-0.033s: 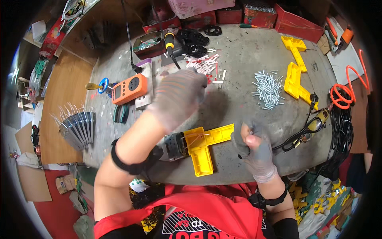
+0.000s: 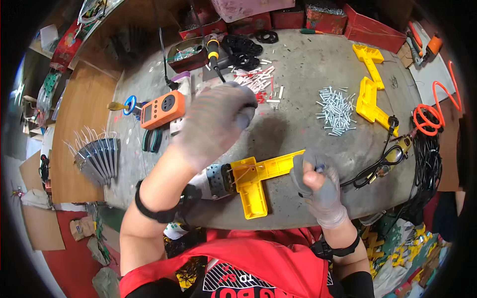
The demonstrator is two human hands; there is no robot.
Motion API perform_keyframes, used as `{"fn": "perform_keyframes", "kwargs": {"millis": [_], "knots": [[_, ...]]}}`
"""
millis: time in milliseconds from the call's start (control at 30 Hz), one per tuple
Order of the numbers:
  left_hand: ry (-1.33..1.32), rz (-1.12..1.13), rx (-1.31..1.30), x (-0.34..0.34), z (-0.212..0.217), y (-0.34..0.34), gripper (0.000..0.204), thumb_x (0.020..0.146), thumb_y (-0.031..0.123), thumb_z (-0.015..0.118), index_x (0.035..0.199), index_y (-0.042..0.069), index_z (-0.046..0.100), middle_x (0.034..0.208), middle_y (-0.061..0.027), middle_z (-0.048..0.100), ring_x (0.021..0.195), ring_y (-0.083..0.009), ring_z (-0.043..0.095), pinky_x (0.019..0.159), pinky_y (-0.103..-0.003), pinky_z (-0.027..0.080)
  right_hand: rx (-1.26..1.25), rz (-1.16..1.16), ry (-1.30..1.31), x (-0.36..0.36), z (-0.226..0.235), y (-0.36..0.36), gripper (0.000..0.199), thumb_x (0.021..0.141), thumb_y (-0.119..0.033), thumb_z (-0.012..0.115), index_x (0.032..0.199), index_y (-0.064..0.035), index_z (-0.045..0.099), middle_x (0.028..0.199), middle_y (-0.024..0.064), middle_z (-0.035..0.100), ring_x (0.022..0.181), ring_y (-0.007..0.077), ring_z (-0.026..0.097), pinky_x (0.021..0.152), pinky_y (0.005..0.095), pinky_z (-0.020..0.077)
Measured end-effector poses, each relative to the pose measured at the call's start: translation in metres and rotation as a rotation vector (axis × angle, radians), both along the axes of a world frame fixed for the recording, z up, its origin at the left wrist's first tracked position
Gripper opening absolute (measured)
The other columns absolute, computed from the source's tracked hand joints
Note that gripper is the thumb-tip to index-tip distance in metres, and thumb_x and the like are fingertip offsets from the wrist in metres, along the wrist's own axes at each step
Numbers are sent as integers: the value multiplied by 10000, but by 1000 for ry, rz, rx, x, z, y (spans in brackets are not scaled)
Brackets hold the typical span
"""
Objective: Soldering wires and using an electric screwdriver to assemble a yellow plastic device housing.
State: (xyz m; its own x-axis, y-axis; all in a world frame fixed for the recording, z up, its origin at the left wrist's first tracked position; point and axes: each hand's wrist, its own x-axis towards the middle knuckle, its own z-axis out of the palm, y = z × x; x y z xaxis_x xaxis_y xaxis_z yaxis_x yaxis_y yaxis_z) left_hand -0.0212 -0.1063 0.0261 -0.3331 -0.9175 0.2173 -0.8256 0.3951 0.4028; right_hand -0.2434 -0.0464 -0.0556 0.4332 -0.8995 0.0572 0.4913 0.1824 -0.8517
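Observation:
My left hand [image 2: 216, 121], in a grey striped glove, hovers over the middle of the bench just short of the white and red sleeve pieces [image 2: 256, 78]. Its fingers are curled, and whatever they may hold is hidden. My right hand [image 2: 323, 191], gloved with a bare thumb tip, is closed at the right end of a yellow plastic handle shell [image 2: 253, 198]. A small dark bluish bit shows by the thumb, too unclear to name. Thin wires run inside the shell, whose left end meets a grey perforated metal part [image 2: 217, 180].
Silver screws [image 2: 336, 111] lie heaped at right, near two more yellow shells [image 2: 367, 102]. An orange meter [image 2: 163, 110], a soldering iron [image 2: 213, 53] and a row of metal plates with wires [image 2: 97, 159] stand left. Red bins [image 2: 372, 32] line the back; a coiled orange hose [image 2: 428, 121] hangs right.
My left hand has shifted slightly toward me and left. The right end of the yellow shell has risen a little beside my right hand, which has barely moved.

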Motion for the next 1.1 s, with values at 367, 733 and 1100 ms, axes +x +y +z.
{"fn": "perform_keyframes", "kwargs": {"millis": [367, 733, 1100], "knots": [[774, 318, 344, -16, -8, 93, 180, 794, 86, 694, 958, 17, 674, 848, -29, 676, 749, -90, 613, 701, -237, 491, -85, -268, 519, 47, 51, 8, 135, 882, -96, 630, 970, -4, 674, 697, -26, 587, 647, 42, 524, 597, 213, 439], [841, 205, 517, 19, -21, 101, 213, 749, 158, 716, 871, 19, 610, 757, 9, 599, 727, -63, 542, 665, -234, 446, -299, -186, 625, 41, 48, 12, 57, 839, -60, 624, 871, -16, 639, 740, -26, 589, 668, 17, 513, 589, 197, 418], [428, 169, 148, 39, -26, 121, 136, 787, 71, 663, 909, 14, 679, 773, -110, 647, 663, -240, 615, 620, -313, 470, -859, 141, 1150, 60, 40, 7, 151, 845, -148, 602, 968, -75, 650, 782, 158, 651, 700, 341, 636, 593, 422, 497]]}}
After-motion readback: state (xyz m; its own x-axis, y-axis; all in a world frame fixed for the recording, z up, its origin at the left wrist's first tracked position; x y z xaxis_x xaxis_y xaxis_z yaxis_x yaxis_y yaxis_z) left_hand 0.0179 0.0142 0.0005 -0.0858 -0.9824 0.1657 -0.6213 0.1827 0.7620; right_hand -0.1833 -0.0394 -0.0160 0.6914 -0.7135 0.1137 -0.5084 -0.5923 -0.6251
